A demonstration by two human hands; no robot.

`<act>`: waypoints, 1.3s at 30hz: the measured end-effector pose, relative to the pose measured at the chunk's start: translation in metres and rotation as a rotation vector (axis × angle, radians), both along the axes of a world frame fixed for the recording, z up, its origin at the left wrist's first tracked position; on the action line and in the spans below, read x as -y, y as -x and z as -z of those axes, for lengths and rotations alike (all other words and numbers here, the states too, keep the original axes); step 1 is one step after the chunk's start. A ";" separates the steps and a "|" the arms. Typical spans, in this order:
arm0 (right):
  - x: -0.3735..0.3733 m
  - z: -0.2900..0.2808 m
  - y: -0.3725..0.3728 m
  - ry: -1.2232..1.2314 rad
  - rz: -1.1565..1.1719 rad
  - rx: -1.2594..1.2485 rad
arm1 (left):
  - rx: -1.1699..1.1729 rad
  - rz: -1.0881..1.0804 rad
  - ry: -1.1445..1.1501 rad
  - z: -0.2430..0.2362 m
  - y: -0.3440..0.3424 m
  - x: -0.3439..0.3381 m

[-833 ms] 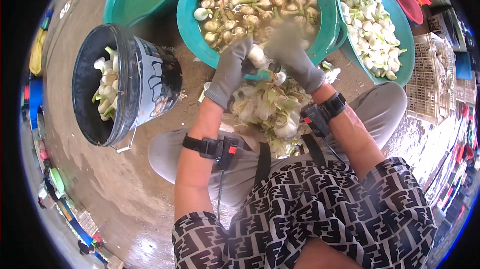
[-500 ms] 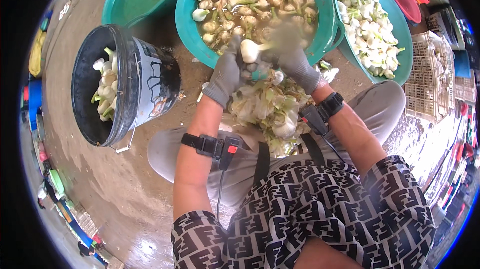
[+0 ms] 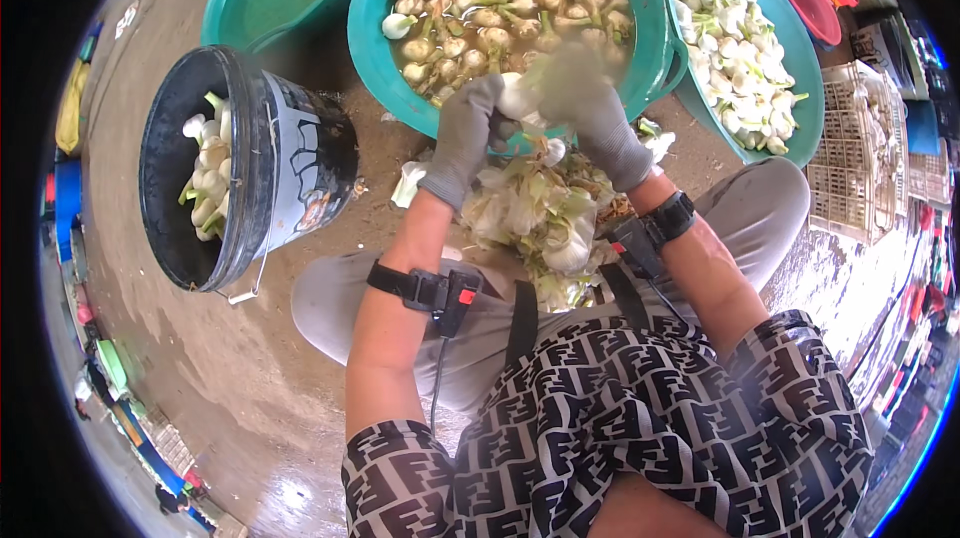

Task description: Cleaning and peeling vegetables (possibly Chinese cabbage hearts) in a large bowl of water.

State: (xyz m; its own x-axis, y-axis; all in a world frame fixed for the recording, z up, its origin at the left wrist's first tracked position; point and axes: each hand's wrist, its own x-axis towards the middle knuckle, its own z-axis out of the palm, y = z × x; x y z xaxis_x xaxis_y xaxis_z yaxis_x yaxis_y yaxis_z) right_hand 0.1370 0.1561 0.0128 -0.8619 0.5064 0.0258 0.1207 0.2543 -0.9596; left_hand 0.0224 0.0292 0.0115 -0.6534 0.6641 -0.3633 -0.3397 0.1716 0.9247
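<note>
Left hand (image 3: 468,133): a white garlic bulb (image 3: 515,98) is gripped by the gloved fingers.
Right hand (image 3: 600,128): it is held near the same bulb, but its fingers are blurred; whether they are closed cannot be told.
Bulb place: it is held between both hands, above a heap of peels (image 3: 540,203).
Round tub (image 3: 383,80): many bulbs are seen in brownish water, just beyond the hands.
Right side: white bulbs (image 3: 735,63) are held by another tub (image 3: 810,103).
Left side: several bulbs are contained in a black bucket (image 3: 338,153).
</note>
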 end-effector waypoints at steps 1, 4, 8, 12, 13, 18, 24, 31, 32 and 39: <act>-0.001 0.001 -0.001 0.067 -0.045 -0.027 | 0.193 0.063 -0.105 0.001 0.008 0.005; -0.001 -0.004 -0.006 -0.079 -0.127 -0.149 | 0.267 0.138 -0.134 0.005 0.019 0.008; -0.004 0.012 -0.003 -0.226 -0.178 -0.236 | -0.263 -0.049 -0.049 -0.006 0.008 -0.001; 0.010 0.009 0.010 0.135 0.059 0.046 | -1.108 -0.066 0.027 -0.003 0.001 -0.002; 0.013 0.005 0.011 -0.137 0.022 0.092 | -1.106 -0.067 0.032 -0.001 0.001 0.000; 0.020 -0.002 0.007 -0.437 -0.062 0.122 | -0.794 0.087 0.310 -0.001 0.002 0.005; -0.009 -0.002 -0.007 -0.405 -0.180 -0.142 | -0.358 0.089 -0.085 0.002 0.011 0.013; -0.015 -0.025 -0.040 -0.194 0.139 -0.127 | -0.425 0.044 -0.310 -0.002 0.029 0.019; -0.011 -0.007 -0.039 0.039 0.079 -0.254 | 0.323 -0.163 -0.626 0.000 0.029 0.017; 0.009 0.021 -0.028 -0.279 -0.305 0.457 | 0.047 -0.243 -0.083 0.001 0.014 0.018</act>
